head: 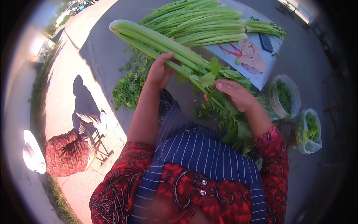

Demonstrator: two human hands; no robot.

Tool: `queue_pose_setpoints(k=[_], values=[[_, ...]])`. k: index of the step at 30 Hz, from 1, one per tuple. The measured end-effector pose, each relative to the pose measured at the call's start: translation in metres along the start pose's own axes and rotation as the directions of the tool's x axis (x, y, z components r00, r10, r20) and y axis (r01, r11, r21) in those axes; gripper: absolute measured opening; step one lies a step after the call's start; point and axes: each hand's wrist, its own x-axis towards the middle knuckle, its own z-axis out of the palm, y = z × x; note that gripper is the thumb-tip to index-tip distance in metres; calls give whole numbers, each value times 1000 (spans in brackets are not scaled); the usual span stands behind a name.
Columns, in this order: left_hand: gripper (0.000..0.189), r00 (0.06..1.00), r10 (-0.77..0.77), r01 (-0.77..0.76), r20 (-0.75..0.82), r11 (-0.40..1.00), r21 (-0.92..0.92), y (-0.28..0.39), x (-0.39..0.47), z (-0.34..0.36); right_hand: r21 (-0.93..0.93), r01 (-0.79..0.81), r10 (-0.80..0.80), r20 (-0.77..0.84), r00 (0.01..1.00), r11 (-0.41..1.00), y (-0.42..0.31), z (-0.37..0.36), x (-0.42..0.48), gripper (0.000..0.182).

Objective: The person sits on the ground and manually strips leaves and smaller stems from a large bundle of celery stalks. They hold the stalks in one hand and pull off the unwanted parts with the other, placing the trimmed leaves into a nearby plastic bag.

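Note:
A long bunch of celery (156,37) lies slantwise across my view, its pale root end at the upper left and its leafy tops (237,123) hanging toward my lap. My left hand (162,68) grips the stalks near the middle, thumb on top. Farther down, where the leaves begin, my right hand (233,93) is closed around the thinner stems. Some of its fingers are hidden by leaves. Beyond the bunch, a pile of celery stalks (201,23) rests on a table with a light cover (223,54).
On the table lie a phone (266,42), a crumpled cloth (251,56), a red strap (230,50) and a smaller celery bunch (264,27). Leaves (128,89) are heaped on the ground. At right stand a clear tub (295,96) and a plastic bag (314,145) holding greens. A person (67,154) sits at left.

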Motion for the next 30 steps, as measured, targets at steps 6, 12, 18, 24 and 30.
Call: queue_pose_setpoints(k=[6,12,18,24,30], values=[[60,999,-42,39,35,995,97,4,-6,-8,-383,221,-263,-60,963,897,15,-1,18,14],[48,997,-6,-2,-73,993,-119,-3,-12,2,-363,261,-335,-157,929,894,44,0,31,16],[40,995,20,-41,-102,976,-214,-7,-14,-8,-405,211,-244,-32,969,890,37,-2,33,15],[37,985,29,-82,-167,943,-322,-8,-18,5,-334,231,-278,-101,955,914,48,9,40,13],[64,959,103,-175,-264,947,-268,-8,-15,-6,-275,413,-466,-166,869,868,72,-10,46,14]])
